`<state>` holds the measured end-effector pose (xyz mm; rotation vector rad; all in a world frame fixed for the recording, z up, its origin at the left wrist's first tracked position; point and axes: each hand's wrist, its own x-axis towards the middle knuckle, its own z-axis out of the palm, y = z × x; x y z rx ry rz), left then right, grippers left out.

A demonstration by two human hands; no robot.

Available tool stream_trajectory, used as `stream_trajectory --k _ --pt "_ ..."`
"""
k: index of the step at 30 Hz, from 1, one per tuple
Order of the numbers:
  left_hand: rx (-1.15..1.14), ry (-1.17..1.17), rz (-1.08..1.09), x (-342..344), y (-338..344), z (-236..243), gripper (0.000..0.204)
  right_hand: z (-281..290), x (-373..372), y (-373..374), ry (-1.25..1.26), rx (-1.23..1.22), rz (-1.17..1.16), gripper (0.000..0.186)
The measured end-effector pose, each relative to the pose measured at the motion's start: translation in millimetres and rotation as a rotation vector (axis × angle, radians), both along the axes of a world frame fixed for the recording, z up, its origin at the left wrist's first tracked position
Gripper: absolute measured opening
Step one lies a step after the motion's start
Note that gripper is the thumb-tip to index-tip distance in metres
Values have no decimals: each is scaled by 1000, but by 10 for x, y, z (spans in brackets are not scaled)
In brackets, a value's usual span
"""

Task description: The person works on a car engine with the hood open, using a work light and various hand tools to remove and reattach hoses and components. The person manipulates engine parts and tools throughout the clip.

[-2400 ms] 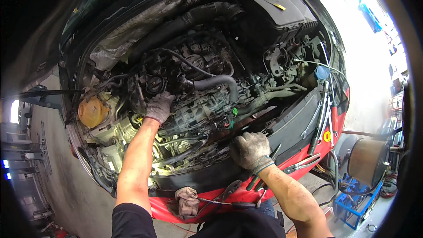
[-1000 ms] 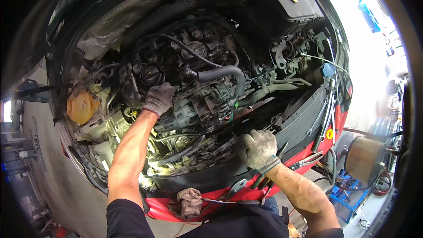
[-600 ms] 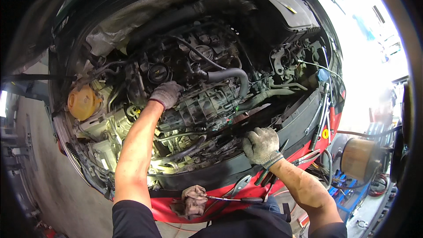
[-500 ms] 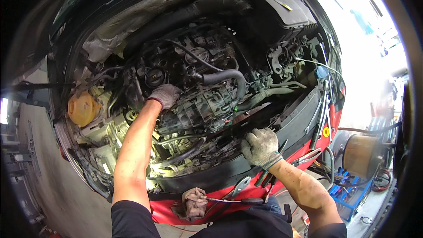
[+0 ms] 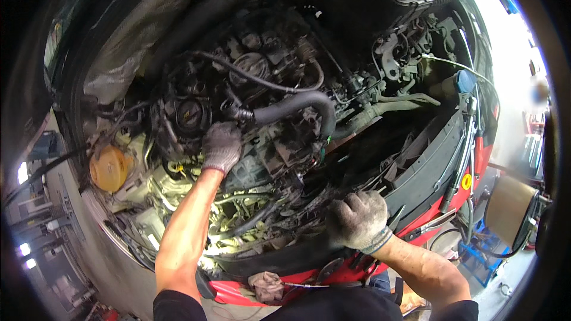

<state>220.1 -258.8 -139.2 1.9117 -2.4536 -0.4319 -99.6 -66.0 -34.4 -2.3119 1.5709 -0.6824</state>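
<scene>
In the engine bay, my gloved left hand (image 5: 222, 144) reaches in beside the black round oil filler cap (image 5: 191, 115). Its fingertips are at the near end of a thick black hose (image 5: 294, 105) and are too dark to make out. My gloved right hand (image 5: 360, 221) is closed, fingers curled, above the black front panel of the car. Whatever it may hold is hidden. Between the hands lies the dirty engine block (image 5: 276, 151), with pipes and cables below it.
An orange-yellow coolant tank (image 5: 111, 168) sits at the left and a blue cap (image 5: 465, 81) at the right. Long-handled tools (image 5: 459, 169) lie on the right front edge. A crumpled rag (image 5: 266, 286) rests on the red bumper. A reel (image 5: 510, 210) stands at far right.
My view has moved closer to the engine. My left hand has turned, its fingers now pointing toward the hose end. My right hand stays closed over the front panel.
</scene>
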Motion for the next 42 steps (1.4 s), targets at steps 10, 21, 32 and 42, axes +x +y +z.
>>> stream_trajectory --k 10,21,32,42 --pt "-178 199 125 -43 51 -152 24 44 40 42 184 90 -41 19" --pt "82 112 27 32 52 287 35 67 25 82 152 4 -21 16" --pt "-164 6 364 1056 528 1283 30 -36 19 127 68 -94 -8 22" --pt "-16 -440 87 605 274 595 26 13 24 117 119 -82 -5 21"
